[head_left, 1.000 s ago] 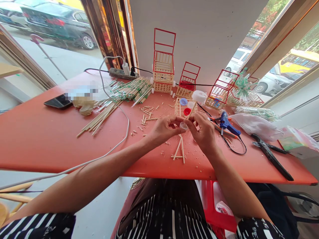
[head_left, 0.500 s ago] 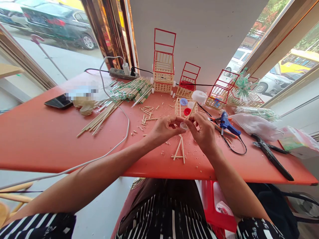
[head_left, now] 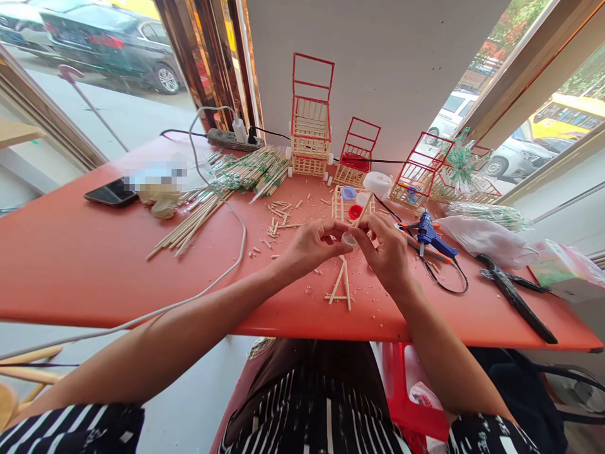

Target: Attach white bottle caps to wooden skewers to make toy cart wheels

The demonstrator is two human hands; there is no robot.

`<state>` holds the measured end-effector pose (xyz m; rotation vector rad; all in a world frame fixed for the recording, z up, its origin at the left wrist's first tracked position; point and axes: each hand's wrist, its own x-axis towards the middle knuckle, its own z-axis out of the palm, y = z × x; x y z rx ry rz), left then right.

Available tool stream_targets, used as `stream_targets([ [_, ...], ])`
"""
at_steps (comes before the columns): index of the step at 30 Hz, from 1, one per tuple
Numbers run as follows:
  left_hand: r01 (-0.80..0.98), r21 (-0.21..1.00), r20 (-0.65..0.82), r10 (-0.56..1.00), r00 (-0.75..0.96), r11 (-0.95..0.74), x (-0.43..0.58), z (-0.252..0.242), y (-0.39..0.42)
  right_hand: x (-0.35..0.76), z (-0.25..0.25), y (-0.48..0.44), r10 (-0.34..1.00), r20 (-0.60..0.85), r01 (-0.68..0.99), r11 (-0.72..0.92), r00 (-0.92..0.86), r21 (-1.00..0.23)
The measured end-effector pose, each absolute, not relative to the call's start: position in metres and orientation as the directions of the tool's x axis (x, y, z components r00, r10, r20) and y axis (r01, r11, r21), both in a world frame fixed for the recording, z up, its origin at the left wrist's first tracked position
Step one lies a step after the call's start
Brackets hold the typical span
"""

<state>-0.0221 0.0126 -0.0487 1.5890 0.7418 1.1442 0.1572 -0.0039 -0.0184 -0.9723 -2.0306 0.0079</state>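
From where I sit, far from the bench, I look first at the small crate point(head_left: 336, 203) of pale sticks, just beyond my hands, with a blue cap point(head_left: 348, 193), a white cap point(head_left: 362, 200) and a red cap point(head_left: 354, 212) at it (whether they lie in it or on top, I can't tell). Behind it, one red-handled cart point(head_left: 355, 178) carries something red, and another point(head_left: 422, 170) has blue and yellow bits inside. My left hand point(head_left: 316, 244) is nearly closed, pinching a clear cap point(head_left: 348, 239) between thumb and fingers above the table point(head_left: 118, 265); my right hand point(head_left: 386, 244) has thumb and fingertips closed around a wooden stick point(head_left: 364, 210), slanting up and away over the crate. The stick's lower end is at the clear cap, though my fingers hide whether they touch. The table is smooth, orange-red, strewn with crumbs and cut stubs point(head_left: 280, 211); below my hands three thin rods point(head_left: 345, 287) lie in an A shape. Wrapped bundles point(head_left: 241, 169) with green print lie to the left, and a white cable point(head_left: 239, 255) snakes across that side. On the right, the blue glue gun point(head_left: 428, 233) rests near orange-handled pliers point(head_left: 437, 253), short of a crumpled bag point(head_left: 486, 238).
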Motion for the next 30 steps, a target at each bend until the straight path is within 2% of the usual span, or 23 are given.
stream_targets([
  [12,-0.039,0.952,0.296,0.885,0.360,-0.302,-0.0229,-0.0467,0.0117,0.1568,-0.0178,-0.0036,0.642,0.694,0.636,0.693,-0.327,-0.341],
  [30,-0.083,0.960,0.280,0.885,0.372,-0.268,-0.0223,-0.0444,0.0104,0.1569,-0.0176,-0.0048,0.653,0.685,0.634,0.686,-0.322,-0.356],
])
